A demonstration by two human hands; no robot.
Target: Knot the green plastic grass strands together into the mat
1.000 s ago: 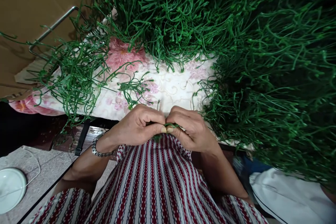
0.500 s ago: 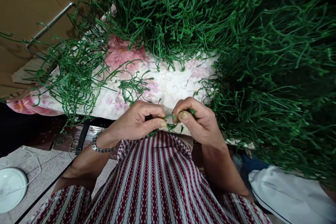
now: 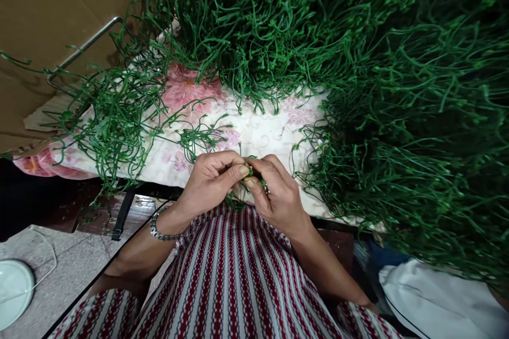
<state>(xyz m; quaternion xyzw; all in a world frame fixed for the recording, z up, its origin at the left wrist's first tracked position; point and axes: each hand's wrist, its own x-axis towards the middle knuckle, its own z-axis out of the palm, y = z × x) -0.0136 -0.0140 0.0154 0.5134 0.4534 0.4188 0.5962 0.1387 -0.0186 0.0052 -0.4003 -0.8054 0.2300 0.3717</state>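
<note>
My left hand (image 3: 212, 179) is closed, thumb and forefinger pinching a thin green plant-like stem (image 3: 250, 171). Against its fingertips, my right hand (image 3: 279, 190) pinches the same small green bit; most of it is hidden by the fingers. More green sprigs (image 3: 235, 202) show below the hands, by my lap. Just beyond them, a small cluster of green stems (image 3: 199, 137) lies on the flowered cloth (image 3: 260, 135). A looser tangle of green stems (image 3: 113, 122) is off to the left.
Large heaps of green stems (image 3: 274, 26) fill the back and right side. At the left stand a cardboard sheet (image 3: 71, 0) and a bent metal bar (image 3: 85, 45). A white round object (image 3: 14, 294) is on the floor, and white fabric (image 3: 437, 296) at lower right.
My right hand has moved left, so both hands' fingertips now meet where there was a gap with green stems between them. The view has shifted slightly.
</note>
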